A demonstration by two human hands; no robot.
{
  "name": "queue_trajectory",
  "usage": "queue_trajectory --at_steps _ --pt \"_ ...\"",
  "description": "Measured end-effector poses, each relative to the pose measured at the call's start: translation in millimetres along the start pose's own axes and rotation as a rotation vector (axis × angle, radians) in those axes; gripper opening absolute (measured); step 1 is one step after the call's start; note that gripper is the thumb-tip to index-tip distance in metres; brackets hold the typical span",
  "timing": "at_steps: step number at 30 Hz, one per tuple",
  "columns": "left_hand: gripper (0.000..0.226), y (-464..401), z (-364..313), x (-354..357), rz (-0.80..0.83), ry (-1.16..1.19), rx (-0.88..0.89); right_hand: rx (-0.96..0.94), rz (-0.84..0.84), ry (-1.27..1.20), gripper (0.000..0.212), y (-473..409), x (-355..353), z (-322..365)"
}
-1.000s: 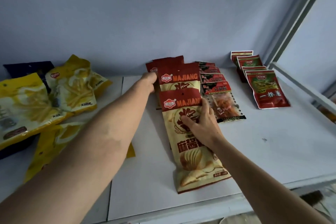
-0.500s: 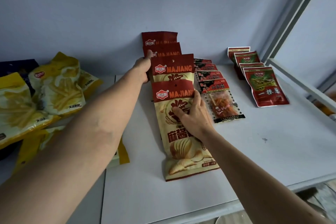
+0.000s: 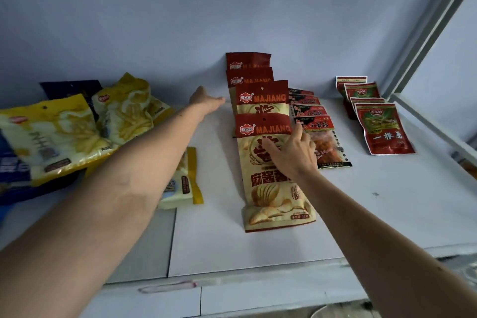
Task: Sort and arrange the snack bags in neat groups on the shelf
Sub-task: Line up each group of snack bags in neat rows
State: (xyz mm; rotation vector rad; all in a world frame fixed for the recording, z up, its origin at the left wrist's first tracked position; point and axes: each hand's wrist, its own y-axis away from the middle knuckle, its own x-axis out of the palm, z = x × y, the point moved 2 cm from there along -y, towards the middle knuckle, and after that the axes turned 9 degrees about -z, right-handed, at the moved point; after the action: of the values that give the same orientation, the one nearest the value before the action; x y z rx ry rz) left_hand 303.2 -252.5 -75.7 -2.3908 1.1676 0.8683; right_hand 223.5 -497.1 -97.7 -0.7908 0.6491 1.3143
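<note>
The person is reaching both arms over a white shelf point(image 3: 387, 214) set against a blue wall. The right hand point(image 3: 291, 153) is lying flat on the front MAJIANG bag point(image 3: 273, 188), fingers point(image 3: 298, 130) straight and released, pressing it down. This bag is heading a row of four overlapping MAJIANG bags point(image 3: 260, 97) running back to the wall, the rearmost standing up against it. The left hand point(image 3: 206, 100) is stretching out just beside the row's left edge, fingers extended and holding nothing; whether it is touching a bag cannot be told.

Just right of the row, a line of black-and-red packets point(image 3: 316, 125) is overlapping likewise, partly covered by the right hand. Further right, well apart, red-and-green packets point(image 3: 384, 131) are sitting near the shelf's metal upright point(image 3: 433, 23). Bare shelf is showing between these groups and along the front edge.

At left, yellow bags point(image 3: 51, 134) are lying heaped and cut off by the frame edge, with a dark blue bag point(image 3: 69, 88) mostly hidden behind them. A small yellow packet point(image 3: 185, 183) is half covered by the left forearm.
</note>
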Motion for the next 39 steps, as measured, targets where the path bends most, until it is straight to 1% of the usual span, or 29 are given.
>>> queue_trajectory --at_steps 2,4,7,11,13,15,19,22,23,25,26,28,30,33,35,37,39 --pt "0.069 6.1 5.2 -19.8 -0.005 -0.066 0.045 -0.035 -0.068 0.041 0.091 4.2 -8.1 7.1" --pt "0.064 16.7 15.1 -47.3 -0.02 -0.083 0.087 -0.131 -0.133 0.028 0.08 16.3 -17.0 21.2" --pt "0.058 35.5 36.3 -89.5 -0.02 -0.082 0.099 -0.254 -0.155 -0.012 0.067 34.6 -19.2 49.1" --pt "0.058 62.8 78.0 -139.2 -0.035 -0.126 0.068 -0.336 -0.033 -0.012 0.065 59.5 -1.6 89.7" --pt "0.061 72.1 97.6 -158.9 -0.044 -0.189 0.063 -0.372 0.048 0.002 0.066 68.7 12.0 107.8" --pt "0.06 78.2 115.4 -177.8 -0.064 -0.255 0.07 -0.397 0.118 0.01 0.066 74.7 26.1 126.7" --pt "0.055 71.9 146.2 -209.8 -0.082 -0.387 0.091 -0.406 0.25 0.01 0.065 76.9 58.2 166.6" --pt "0.051 53.7 165.0 -230.8 -0.118 -0.551 0.132 -0.378 0.319 0.016 0.065 73.8 89.7 194.1" --pt "0.053 46.0 171.1 -238.0 -0.127 -0.613 0.15 -0.359 0.337 0.011 0.067 72.1 101.7 203.4" --pt "0.068 30.7 180.9 -249.5 -0.107 -0.727 0.184 -0.309 0.361 0.003 0.07 69.0 123.0 217.0" --pt "0.077 22.7 185.3 -255.2 -0.094 -0.764 0.198 -0.286 0.366 -0.005 0.071 67.0 132.9 222.4" --pt "0.084 6.8 193.1 -265.0 -0.081 -0.802 0.213 -0.24 0.367 -0.027 0.072 62.4 148.5 230.9" --pt "0.089 -10.1 200.7 -273.8 -0.062 -0.817 0.205 -0.192 0.357 -0.037 0.072 56.1 161.6 238.9" --pt "0.103 -29.6 206.9 -281.5 -0.038 -0.839 0.188 -0.098 0.374 -0.108 0.073 47.7 175.6 247.9" --pt "0.111 -40.2 209.0 -284.4 -0.019 -0.845 0.166 -0.058 0.369 -0.146 0.069 41.0 182.0 253.4" --pt "0.122 -49.1 214.1 -284.4 0.044 -0.825 0.107 -0.045 0.346 -0.146 0.066 34.9 185.1 256.8" --pt "0.139 -58.3 220.8 -284.6 0.129 -0.775 0.029 -0.044 0.317 -0.148 0.061 28.4 187.7 260.0"
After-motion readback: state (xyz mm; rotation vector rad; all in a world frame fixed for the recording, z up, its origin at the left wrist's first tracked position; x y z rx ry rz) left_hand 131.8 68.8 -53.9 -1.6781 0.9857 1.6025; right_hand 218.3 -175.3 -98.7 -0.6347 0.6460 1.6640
